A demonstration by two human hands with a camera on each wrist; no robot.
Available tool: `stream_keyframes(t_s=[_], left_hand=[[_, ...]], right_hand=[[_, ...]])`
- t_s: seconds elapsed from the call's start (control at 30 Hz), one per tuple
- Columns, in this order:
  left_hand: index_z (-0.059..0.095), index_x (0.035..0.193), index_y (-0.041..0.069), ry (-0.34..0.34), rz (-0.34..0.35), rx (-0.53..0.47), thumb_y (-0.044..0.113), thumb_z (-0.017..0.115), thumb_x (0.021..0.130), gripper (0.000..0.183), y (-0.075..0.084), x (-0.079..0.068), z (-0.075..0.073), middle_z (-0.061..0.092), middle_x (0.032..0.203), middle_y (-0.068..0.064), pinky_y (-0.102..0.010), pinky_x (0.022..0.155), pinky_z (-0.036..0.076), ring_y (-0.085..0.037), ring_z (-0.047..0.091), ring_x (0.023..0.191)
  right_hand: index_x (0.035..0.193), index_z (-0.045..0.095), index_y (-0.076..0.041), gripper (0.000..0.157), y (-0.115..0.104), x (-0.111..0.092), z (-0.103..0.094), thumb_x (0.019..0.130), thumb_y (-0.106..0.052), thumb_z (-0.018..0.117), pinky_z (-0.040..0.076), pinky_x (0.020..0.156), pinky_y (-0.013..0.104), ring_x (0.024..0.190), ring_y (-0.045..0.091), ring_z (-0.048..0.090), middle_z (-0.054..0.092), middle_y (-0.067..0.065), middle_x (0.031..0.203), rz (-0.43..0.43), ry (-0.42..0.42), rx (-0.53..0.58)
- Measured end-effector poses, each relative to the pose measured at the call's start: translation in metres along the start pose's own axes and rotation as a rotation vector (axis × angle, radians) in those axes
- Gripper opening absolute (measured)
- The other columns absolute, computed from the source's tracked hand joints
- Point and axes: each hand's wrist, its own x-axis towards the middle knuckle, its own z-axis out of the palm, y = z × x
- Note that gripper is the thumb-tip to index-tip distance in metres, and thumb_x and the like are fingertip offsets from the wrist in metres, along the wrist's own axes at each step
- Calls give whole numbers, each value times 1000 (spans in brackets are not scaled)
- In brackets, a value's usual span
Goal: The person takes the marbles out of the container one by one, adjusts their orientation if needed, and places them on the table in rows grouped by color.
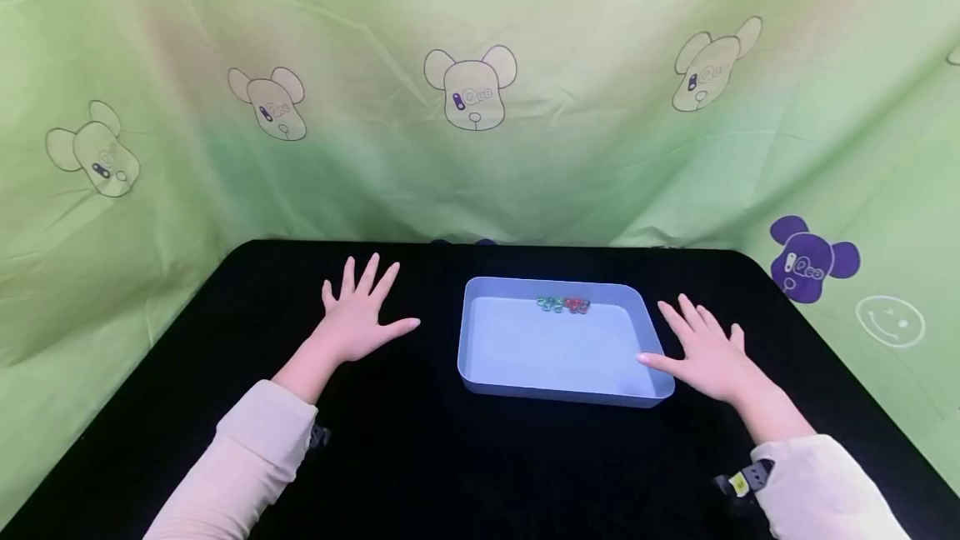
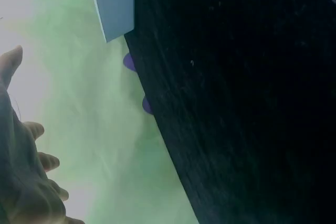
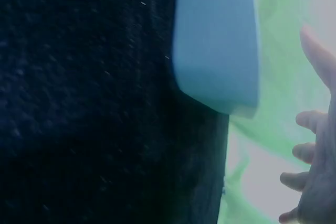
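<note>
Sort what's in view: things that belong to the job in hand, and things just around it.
Likely the job:
- left hand
- right hand
- blue tray
- green beads
- red beads

Probably just around:
- black table
- green curtain

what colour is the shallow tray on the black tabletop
The shallow tray is a pale, slightly violet blue; the head view shows it best.
</note>
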Motion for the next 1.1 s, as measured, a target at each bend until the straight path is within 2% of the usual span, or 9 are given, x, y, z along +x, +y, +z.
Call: stream_keyframes(t_s=[0.23,0.67,1.1], left_hand=[[8,139,22,3,30,-33,73,33,72,88,4,-1,6,-4,143,-6,-64,89,0,-32,-19,124],[12,139,21,28,102,-81,72,33,73,86,12,8,14,-2,144,-5,-63,90,2,-29,-15,126],[12,139,18,25,127,-148,63,41,77,81,25,14,17,1,143,-6,-56,95,5,-29,-9,127]], right_hand=[[137,12,-5,93,-5,-1,4,74,-62,48,-3,81,69,120,48,5,3,26,138,-21,-17,-7],[136,17,-2,91,-13,-7,10,74,-59,51,2,82,69,122,45,8,6,25,139,-52,-28,22],[134,22,0,90,-19,-7,15,73,-59,52,5,83,67,122,43,11,10,24,138,-69,-25,15]])
